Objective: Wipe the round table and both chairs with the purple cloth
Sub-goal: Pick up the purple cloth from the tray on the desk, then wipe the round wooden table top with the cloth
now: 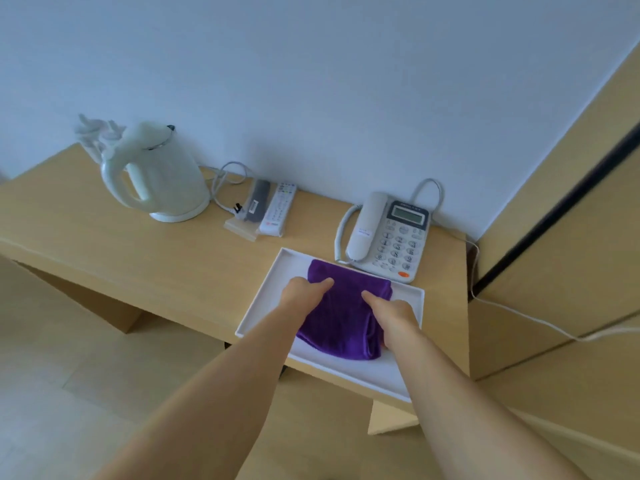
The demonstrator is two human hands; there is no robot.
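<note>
Head-camera view, looking down along two bare forearms: a person grips a folded purple cloth (341,317) that lies in a shallow white tray (414,299) on a pale wooden desk (138,251). The cloth is deep violet with a soft, towel-like nap, folded into a thick pad with rounded folds along its near edge, and it fills the middle of the tray from front to back. The left hand (304,294) holds the cloth's left side, thumb lying across the top of the fabric and fingers curled down out of sight at its edge. The right hand (393,315) holds the right side the same way, thumb pointing inward over the purple pile, fingers tucked under or beside the fold where the camera cannot follow them. The tray sits at the desk's front edge, its near corner overhanging slightly.

Just behind the tray stands a light grey corded telephone (389,235), handset in its cradle, its cord looping back toward the white wall. Further left lie a white remote control (278,209) and a dark one (257,200) side by side, then a white electric kettle (156,174) on its base, its cable coiled behind.
</note>
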